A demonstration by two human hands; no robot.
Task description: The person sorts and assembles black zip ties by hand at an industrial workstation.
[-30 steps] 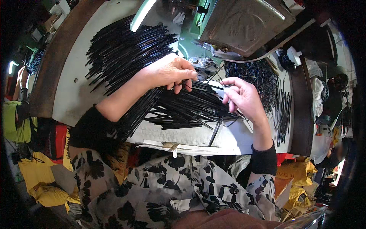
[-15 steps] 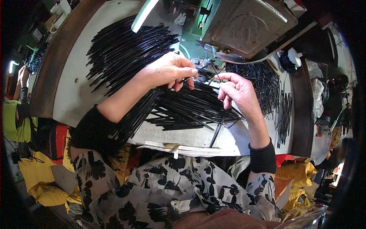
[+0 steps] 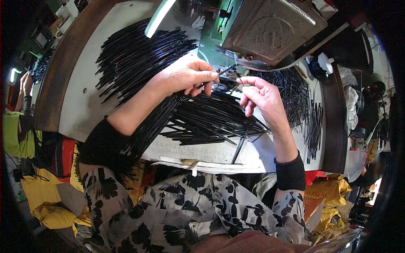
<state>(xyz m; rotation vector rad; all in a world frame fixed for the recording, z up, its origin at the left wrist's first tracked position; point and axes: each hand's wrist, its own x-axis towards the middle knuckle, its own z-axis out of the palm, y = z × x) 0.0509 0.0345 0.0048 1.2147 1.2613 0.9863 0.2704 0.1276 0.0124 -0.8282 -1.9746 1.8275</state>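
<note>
My left hand [image 3: 187,76] is closed, thumb and forefinger pinching a thin black rod [image 3: 228,69] that slants up and right toward the machine's small metal parts. Across from it, my right hand [image 3: 262,96] is closed in a pinch on another slim dark rod [image 3: 238,77], close to the first one's tip. Whether the two rods touch, I cannot tell. Beneath my hands lies a pile of thin black rods [image 3: 202,120], and a larger bundle of black rods [image 3: 135,55] spreads out at the far left.
A green machine with a heavy metal cover [image 3: 274,31] stands at the far side. Right of my right hand is a tangled black heap [image 3: 287,88]. A lit tube lamp [image 3: 159,17] hangs above. The white tabletop [image 3: 74,101] has a raised brown edge [image 3: 52,92]. Yellow bags [image 3: 40,189] lie below left.
The rod in my left hand now reaches farther up and right. My right hand has shifted slightly, its fingers higher and nearer the machine. The piles are unchanged.
</note>
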